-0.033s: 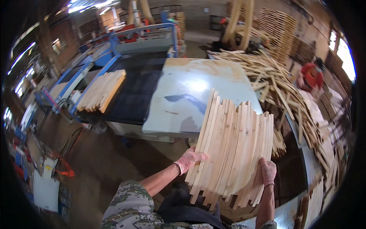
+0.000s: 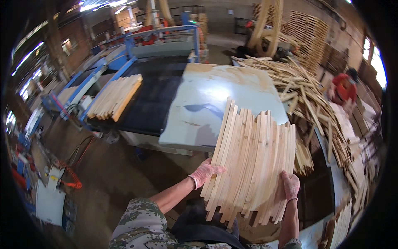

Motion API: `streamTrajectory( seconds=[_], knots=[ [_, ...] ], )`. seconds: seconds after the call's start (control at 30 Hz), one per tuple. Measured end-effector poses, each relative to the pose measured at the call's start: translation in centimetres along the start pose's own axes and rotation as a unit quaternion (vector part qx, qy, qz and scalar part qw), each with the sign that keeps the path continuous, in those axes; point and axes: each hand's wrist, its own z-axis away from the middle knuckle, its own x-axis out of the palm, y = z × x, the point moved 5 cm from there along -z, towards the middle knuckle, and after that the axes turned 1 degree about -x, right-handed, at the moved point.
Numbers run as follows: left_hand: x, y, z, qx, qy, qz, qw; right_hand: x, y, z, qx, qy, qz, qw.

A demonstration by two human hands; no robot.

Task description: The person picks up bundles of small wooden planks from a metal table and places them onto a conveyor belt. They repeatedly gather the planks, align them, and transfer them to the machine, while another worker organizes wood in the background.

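Between my two hands is a bundle of pale wooden strips (image 2: 251, 166), side by side with uneven ends. My left hand (image 2: 206, 172), in a pinkish knit glove, presses on the bundle's left edge with the thumb over the top. On the right edge, my right hand (image 2: 290, 184) grips in the same kind of glove. The undersides of both hands are hidden. The far end of the bundle overlaps the near right part of a pale, shiny tabletop (image 2: 178, 120) in view; I cannot tell whether it touches.
Left of the tabletop runs a black conveyor belt (image 2: 155, 91) carrying another row of strips (image 2: 114, 97). A blue machine frame (image 2: 161, 28) spans its far end. At right lies a heap of loose strips (image 2: 306, 89). Beyond it a person in red (image 2: 344, 88) bends over.
The surroundings have shifted slightly to the right in the view. My hands keep their grip on the strips, with hardly any movement.
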Motion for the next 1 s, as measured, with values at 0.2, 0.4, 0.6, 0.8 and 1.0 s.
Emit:
streamTrajectory(
  seconds=[0.2, 0.4, 0.6, 0.8, 1.0],
  knots=[
    [-15.4, 6.6, -6.6, -0.018, 0.138, -0.050, 0.989, 14.7, -15.6, -6.0, -0.090, -0.162, 0.059, 0.981],
    [-23.0, 15.0, -12.3, 0.051, 0.163, -0.190, 0.967, 24.3, -25.7, -11.3, -0.084, -0.188, 0.119, 0.971],
    [-32.8, 24.9, -16.0, -0.165, 0.298, -0.530, 0.777, 34.6, -34.9, -13.2, -0.145, -0.218, 0.116, 0.958],
    [-44.4, 28.5, -16.1, -0.135, 0.448, -0.595, 0.653, 47.3, -46.2, -9.8, -0.184, -0.345, 0.057, 0.919],
    [-55.8, 32.6, -15.2, -0.107, 0.450, -0.662, 0.589, 56.7, -54.2, -5.3, -0.193, -0.334, 0.047, 0.921]
  ],
)
